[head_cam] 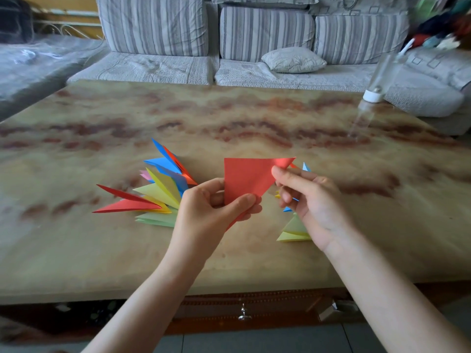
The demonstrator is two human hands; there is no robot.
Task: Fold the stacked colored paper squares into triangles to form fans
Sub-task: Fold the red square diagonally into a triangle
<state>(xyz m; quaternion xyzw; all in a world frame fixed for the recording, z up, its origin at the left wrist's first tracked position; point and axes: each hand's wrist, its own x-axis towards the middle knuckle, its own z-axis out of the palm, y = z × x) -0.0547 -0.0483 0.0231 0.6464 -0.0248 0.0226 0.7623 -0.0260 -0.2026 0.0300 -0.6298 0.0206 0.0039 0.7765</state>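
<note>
- Both hands up over the table (229,118), apart, one red triangle (247,177) held between them.
- Far L, 9 o'clock of the L hand: fan (158,192) of folded triangles lying on the table, tips splayed out. Red, green, yellow, pink, blue.
- L hand (211,207): thumb in front, fingers behind, pinching the triangle's bottom tip. Its wrist covers the fan's inner end.
- Red triangle: off the table, long edge on top, point down at 6 o'clock.
- R hand (311,200): index tip on the triangle's upper-R corner at 2 o'clock, thumb just below at the slanted edge. The corner curls over the finger.
- Under the R hand, at its 7 o'clock: second bunch (293,230) of folded triangles on the table. Yellow and green show, w/ blue tips poking out; the rest is hidden.
- Table's 2 o'clock corner: clear bottle (379,80), white end down, blurred.
- 12 o'clock, beyond the table: grey striped sofa (178,67) w/ a small cushion (293,59).
</note>
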